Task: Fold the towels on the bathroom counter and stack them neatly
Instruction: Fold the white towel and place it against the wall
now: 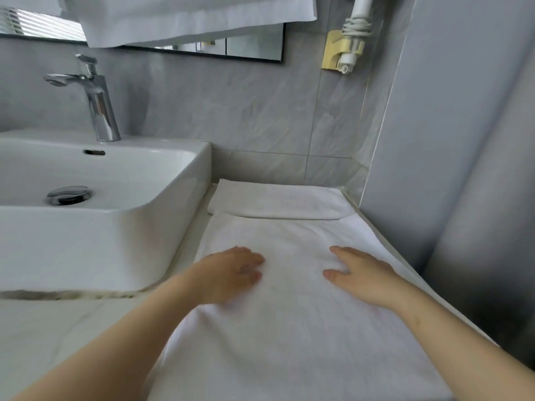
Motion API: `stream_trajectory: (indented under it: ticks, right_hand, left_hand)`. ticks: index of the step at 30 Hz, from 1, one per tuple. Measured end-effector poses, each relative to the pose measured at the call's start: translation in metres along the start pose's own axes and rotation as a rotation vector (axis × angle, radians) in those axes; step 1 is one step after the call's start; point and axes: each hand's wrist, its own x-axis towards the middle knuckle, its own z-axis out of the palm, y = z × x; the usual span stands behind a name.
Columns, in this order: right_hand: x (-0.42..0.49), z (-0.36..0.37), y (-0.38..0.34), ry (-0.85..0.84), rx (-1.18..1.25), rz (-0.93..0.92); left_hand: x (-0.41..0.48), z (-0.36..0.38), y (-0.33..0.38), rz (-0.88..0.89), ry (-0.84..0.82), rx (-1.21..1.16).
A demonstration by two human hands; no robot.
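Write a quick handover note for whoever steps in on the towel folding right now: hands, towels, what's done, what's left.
Left hand and right hand: both flat, pressing on the spread towel; no grip on anything.
Spread towel lies along the counter, right of the sink.
Folded towel sits at its far end, by the wall.
Done: one towel folded.
Left: fold the spread one and stack it on the folded one.

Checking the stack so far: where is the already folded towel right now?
In the head view, the folded towel lies at the back of the counter, right of the sink against the tiled wall, just beyond the spread towel that both hands press.
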Motion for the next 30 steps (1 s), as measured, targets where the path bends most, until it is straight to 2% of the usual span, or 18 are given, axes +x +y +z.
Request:
stream_trajectory:
  ticks: [9,11,15,17,19,21,24,30]
  right_hand:
    - [-0.098,0.025,-0.005,-0.045,-0.004,-0.097]
    - [-0.112,0.032,-0.005,-0.027,0.003,-0.103]
    - [-0.132,0.034,0.005,0.185,0.050,-0.024]
    - [-0.141,0.034,0.016,0.353,-0.031,0.093]
    - [-0.150,0.036,0.027,0.448,-0.066,0.257]
    - [-0.155,0.037,0.035,0.471,0.033,0.379]
    - [-0.157,0.035,0.038,0.511,0.240,0.428]
    - [-0.159,0.031,0.042,0.559,0.529,0.430]
  left_hand:
    - [-0.079,0.029,0.008,-0.052,-0.050,0.136]
    - [-0.091,0.039,0.008,-0.068,-0.020,0.173]
    - [-0.104,0.040,0.008,-0.113,0.093,0.121]
    - [-0.114,0.041,0.008,-0.155,0.181,0.056]
    - [-0.126,0.045,0.009,-0.230,0.296,0.000]
    - [-0.138,0.050,0.010,-0.307,0.407,-0.009]
    - [-0.149,0.052,0.013,-0.402,0.517,-0.047]
    - [-0.163,0.049,0.015,-0.543,0.529,-0.057]
